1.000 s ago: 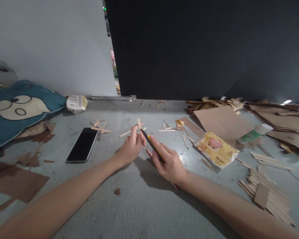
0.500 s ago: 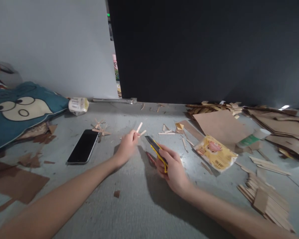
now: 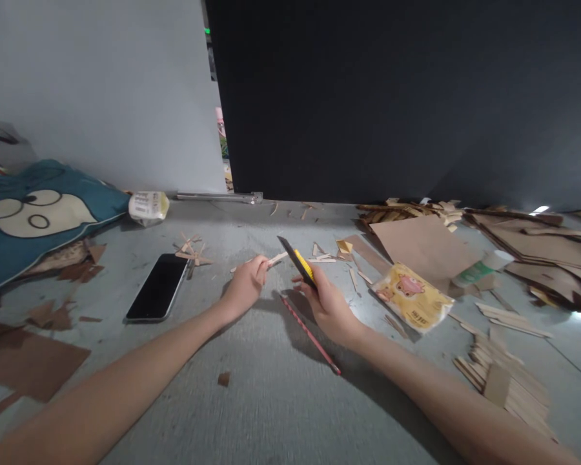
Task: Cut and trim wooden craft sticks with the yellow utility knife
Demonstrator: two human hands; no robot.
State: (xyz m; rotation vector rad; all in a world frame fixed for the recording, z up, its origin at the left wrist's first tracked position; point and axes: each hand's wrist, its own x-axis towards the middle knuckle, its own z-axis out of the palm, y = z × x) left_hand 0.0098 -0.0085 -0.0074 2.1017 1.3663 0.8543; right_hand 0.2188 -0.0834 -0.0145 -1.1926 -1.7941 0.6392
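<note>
Wooden stick [image 3: 277, 259] sits near the centre of the frame, pinched at one end between the fingertips of the left hand [image 3: 244, 289], with its free end pointing right toward the utility knife [image 3: 297, 262]. The right hand [image 3: 328, 305], just right of centre, is closed around the knife's yellow-and-black handle. The knife's dark tip tilts up and to the left, close to the stick's end; whether the two touch cannot be told. Both forearms reach in from the bottom corners over the grey table [image 3: 271, 407]. A red pencil [image 3: 310, 334] lies flat just below the right hand, slanting toward the lower right. Left of centre a dark-screened phone [image 3: 157, 295] lies flat, and a blue cushion [image 3: 33, 219] with cartoon eyes fills the far left edge. Right of the knife hand rests a yellow printed packet [image 3: 411, 297], with brown cardboard sheets [image 3: 423, 245] behind it. A pile of cut sticks [image 3: 506, 384] lies at the lower right.
</note>
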